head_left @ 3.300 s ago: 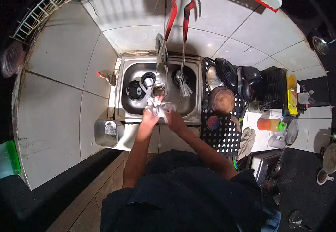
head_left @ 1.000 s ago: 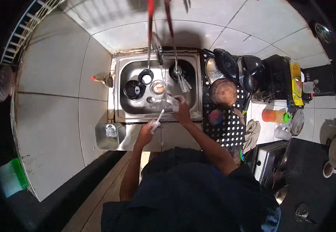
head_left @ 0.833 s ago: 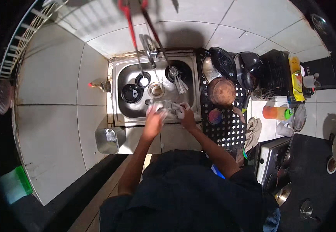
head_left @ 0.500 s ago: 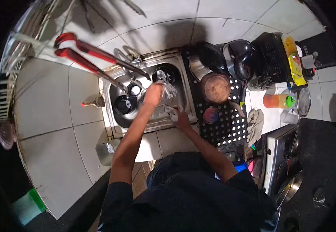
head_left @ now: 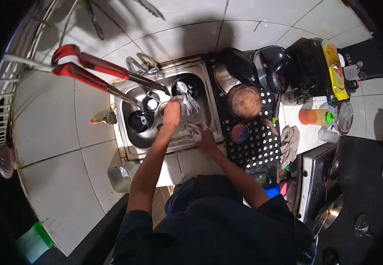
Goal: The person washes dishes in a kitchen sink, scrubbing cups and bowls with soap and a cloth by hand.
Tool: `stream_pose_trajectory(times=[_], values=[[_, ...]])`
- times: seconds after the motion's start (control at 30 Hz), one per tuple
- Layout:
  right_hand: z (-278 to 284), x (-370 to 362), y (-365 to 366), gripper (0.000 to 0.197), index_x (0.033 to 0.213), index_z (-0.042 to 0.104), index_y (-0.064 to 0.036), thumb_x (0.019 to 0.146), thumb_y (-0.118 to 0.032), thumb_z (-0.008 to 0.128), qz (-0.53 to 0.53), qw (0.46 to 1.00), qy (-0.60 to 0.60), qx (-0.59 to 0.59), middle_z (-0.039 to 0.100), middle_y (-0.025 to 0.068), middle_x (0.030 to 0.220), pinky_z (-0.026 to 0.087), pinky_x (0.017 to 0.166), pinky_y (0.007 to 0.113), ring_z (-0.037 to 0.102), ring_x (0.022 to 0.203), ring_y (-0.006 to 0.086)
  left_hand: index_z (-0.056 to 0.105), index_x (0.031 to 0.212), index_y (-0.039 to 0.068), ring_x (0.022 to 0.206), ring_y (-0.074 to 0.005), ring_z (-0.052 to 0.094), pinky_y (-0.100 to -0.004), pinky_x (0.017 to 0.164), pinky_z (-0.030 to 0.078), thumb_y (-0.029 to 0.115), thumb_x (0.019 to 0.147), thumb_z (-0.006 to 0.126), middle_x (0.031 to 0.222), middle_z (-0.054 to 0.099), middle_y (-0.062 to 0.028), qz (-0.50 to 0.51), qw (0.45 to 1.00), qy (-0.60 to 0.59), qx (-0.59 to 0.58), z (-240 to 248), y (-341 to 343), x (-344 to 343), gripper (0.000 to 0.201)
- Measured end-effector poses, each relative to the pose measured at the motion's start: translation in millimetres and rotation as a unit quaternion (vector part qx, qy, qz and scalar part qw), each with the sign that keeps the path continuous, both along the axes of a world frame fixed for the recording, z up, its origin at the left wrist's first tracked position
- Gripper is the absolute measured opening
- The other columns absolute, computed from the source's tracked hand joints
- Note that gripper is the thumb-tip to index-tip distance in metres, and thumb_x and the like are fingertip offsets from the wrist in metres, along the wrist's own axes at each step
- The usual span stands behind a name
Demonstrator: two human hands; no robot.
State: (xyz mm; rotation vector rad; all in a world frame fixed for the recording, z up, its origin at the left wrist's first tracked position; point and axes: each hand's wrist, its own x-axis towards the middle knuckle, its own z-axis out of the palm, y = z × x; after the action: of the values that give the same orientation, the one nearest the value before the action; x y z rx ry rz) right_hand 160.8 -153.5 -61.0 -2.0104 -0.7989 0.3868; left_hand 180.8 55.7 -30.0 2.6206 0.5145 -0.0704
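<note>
My left hand (head_left: 172, 115) reaches over the middle of the steel sink (head_left: 156, 148), its fingers curled round something I cannot make out. Beside those fingers is a shiny, pale, see-through thing (head_left: 189, 106), its kind unclear. Near the sink's front right edge, my right hand (head_left: 208, 139) grips a crumpled white cloth (head_left: 194, 129). At the sink's left lie a black bowl (head_left: 139, 122) and a small dark cup with a pale inside (head_left: 151, 104). A black pan (head_left: 195, 85) is at the back right, partly covered by something white.
Red-handled tongs (head_left: 90, 73) hang in front of the sink's left side. The faucet (head_left: 152, 70) stands at the back. To the right, a perforated black mat (head_left: 255, 152) bears pots and a round brown-bottomed pan (head_left: 244, 101). Beyond are a grey cloth (head_left: 290, 143) and an orange bottle (head_left: 313, 116).
My left hand has shifted slightly left and down, away from the black pan. My right hand stays in nearly the same place with the white cloth. The whole view has tilted a little.
</note>
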Motion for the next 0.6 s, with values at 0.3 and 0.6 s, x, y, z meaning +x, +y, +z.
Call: stream_pose_trajectory(times=[0.3,0.6], values=[[12.4,2.1,0.1,0.033,0.115,0.061,-0.0043,0.082,-0.008,0.062,-0.079,0.996,0.031,0.024,0.059,0.0176,0.103,0.049,0.08,0.043,0.061,0.092,0.0349,0.067,0.096,0.002,0.083,-0.0407,0.061,-0.0479,0.075,0.05,0.006,0.084,0.055,0.087,0.065,-0.0213,0.045,0.993,-0.102,-0.028,-73.3,17.8,-125.6,0.017],[1.7,5.0,1.0,0.033,0.113,0.06,-0.0007,0.08,-0.007,0.065,-0.069,0.997,0.014,0.043,0.059,0.0186,0.101,0.049,0.08,0.042,0.061,0.091,0.036,0.06,0.1,0.004,0.097,-0.0381,0.057,-0.0473,0.083,0.046,0.008,0.085,0.049,0.097,0.061,-0.0181,-0.072,0.994,-0.073,0.024,-165.5,63.7,-129.6,0.019]])
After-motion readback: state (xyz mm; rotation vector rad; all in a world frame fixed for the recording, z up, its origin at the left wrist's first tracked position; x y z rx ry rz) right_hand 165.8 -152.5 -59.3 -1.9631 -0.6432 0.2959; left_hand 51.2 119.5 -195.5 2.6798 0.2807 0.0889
